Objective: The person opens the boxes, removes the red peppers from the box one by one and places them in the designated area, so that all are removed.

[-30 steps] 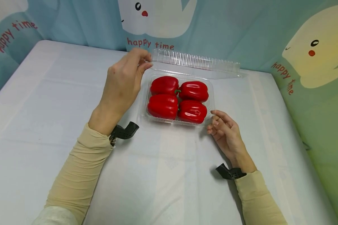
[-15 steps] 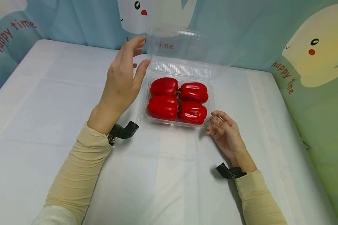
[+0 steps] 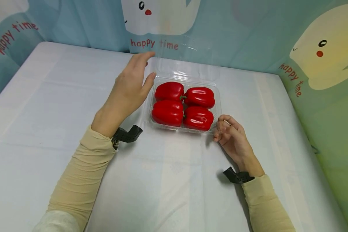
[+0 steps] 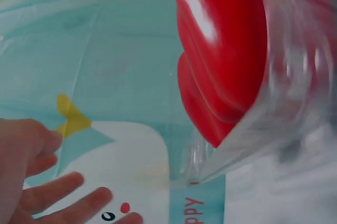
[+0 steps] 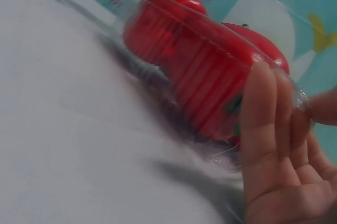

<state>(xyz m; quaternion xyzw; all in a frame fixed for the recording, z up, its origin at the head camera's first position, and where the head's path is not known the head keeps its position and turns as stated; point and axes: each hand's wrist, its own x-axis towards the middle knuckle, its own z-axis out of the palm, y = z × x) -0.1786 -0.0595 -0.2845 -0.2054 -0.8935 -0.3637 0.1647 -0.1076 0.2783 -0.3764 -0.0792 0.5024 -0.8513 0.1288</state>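
You are holding your left hand (image 3: pixel 130 85) just beside the left edge of the raised lid (image 3: pixel 188 64), its fingers and thumb spreading apart and gripping nothing; I cannot tell whether the thumb tip is touching the plastic. Your right hand (image 3: pixel 233 140) is pinching the near right corner of the clear container (image 3: pixel 177 129), the thumb lying on one side of the rim and the fingers on the other. The container is sitting on the desk (image 3: pixel 150 187) in front of you, between your two hands, and its lid is standing open along the far edge, leaning back toward the backdrop (image 3: pixel 98 25). Inside, four red peppers are lying in two rows of two: the far left pepper (image 3: pixel 169 91), the far right pepper (image 3: pixel 199 97), the near left pepper (image 3: pixel 167 112) and the near right pepper (image 3: pixel 198 118). Green stems are showing in the middle, where the left and right peppers are facing each other. You are wearing beige sleeves (image 3: pixel 84 174), and a black mount (image 3: pixel 128 134) is sitting at each wrist. Behind the desk, the blue-green backdrop is showing white whales (image 3: pixel 330 48) and red "happy time" lettering (image 3: pixel 168 44).
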